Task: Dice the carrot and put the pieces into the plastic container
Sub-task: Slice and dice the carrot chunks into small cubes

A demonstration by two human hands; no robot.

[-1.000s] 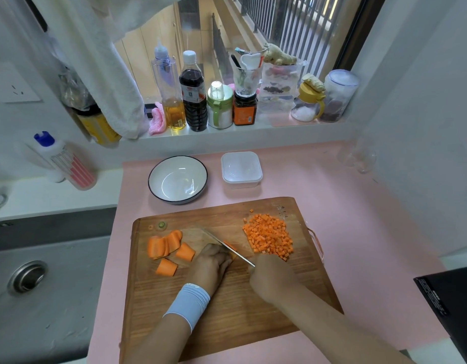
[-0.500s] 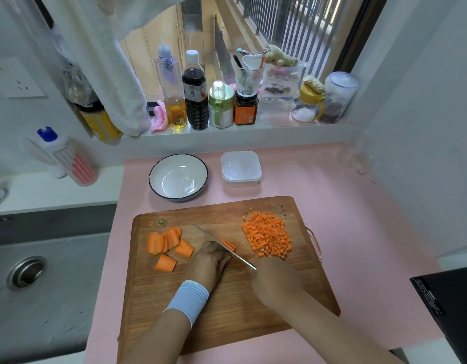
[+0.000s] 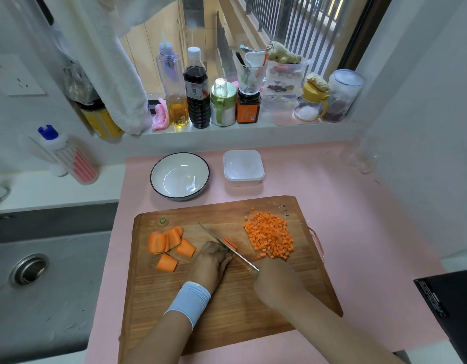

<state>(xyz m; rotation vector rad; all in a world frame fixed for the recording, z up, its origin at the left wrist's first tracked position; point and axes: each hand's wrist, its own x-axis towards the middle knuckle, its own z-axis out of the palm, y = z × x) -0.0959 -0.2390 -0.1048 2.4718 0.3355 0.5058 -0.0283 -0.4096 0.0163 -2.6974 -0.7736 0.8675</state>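
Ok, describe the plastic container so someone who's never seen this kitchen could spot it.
Start at the wooden cutting board on the pink counter. Just beyond its far edge stand two vessels side by side; the plastic container is the right one. It is square and translucent white, unlike the round, dark-rimmed bowl beside it.

White walls [image 3: 424,101] frame a daylit window [image 3: 292,30] above a pink counter [image 3: 358,219], beside a grey, possibly steel sink [image 3: 56,285].
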